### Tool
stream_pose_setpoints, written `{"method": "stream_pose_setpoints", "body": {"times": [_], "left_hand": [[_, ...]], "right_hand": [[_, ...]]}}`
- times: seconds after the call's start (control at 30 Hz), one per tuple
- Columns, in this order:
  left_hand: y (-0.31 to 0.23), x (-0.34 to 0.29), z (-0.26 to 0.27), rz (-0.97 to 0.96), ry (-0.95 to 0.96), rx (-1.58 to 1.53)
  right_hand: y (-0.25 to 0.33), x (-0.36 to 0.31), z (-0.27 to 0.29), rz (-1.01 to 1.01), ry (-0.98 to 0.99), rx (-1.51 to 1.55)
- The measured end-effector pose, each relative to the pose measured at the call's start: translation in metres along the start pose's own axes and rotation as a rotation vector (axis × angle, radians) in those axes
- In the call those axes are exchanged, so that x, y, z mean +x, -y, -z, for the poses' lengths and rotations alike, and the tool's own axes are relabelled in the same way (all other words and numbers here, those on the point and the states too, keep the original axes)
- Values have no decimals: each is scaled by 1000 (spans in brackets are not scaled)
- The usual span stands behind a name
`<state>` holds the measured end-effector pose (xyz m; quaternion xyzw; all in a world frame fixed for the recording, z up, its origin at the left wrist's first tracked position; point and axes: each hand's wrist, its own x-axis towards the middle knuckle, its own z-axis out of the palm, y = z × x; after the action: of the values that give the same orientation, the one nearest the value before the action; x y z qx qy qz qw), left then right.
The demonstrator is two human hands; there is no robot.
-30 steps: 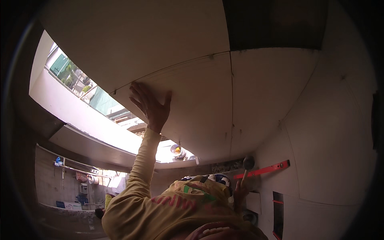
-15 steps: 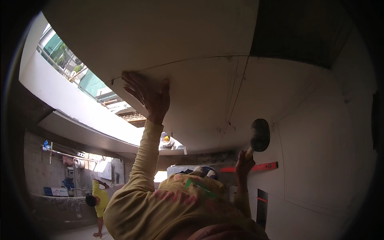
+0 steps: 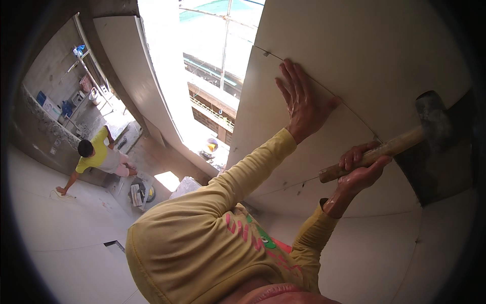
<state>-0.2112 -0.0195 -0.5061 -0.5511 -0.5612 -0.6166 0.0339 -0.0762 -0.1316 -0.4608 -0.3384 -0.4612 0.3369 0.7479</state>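
1. In the head view, spreads the left hand over a pale panel, with fingers stretched out and slightly apart, thumb angled wide to the side, and fingertips close to the thin seam along the panel's edge.
2. To the lower right, wraps the right hand around the wooden handle of a mallet, with fingers curled closed just short of the butt end.
3. Holds the mallet tilted up to the right, its black head partly covering a dark opening in the view; cannot tell from this angle whether it touches any surface.
4. Wears a tan-yellow long-sleeved garment with pink and green printing.
5. Shows, left of the panel, a bright window opening with scaffolding outside.
6. Shows, at far left, a co-worker in a yellow-and-grey top, leaning one hand on a pale surface.
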Motion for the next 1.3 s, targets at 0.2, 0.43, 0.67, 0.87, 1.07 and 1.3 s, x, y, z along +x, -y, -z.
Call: {"method": "stream_pose_setpoints", "body": {"times": [0.2,0.43,0.67,0.87,1.07,1.3], "left_hand": [[-12,10,0,78,-25,-36],[2,0,1,98,-51,-42],[-11,3,13,113,-33,-69],[-23,1,31,108,-32,-88],[-10,4,21,90,-60,-101],[-9,-2,13,75,-65,-90]], "right_hand": [[4,19,-28,197,-127,90],[0,-2,-11,56,50,-65],[7,4,-17,-151,97,-100],[9,-2,-21,216,56,56],[0,-17,-21,77,80,-72],[-13,-9,-12,68,172,-179]]}}
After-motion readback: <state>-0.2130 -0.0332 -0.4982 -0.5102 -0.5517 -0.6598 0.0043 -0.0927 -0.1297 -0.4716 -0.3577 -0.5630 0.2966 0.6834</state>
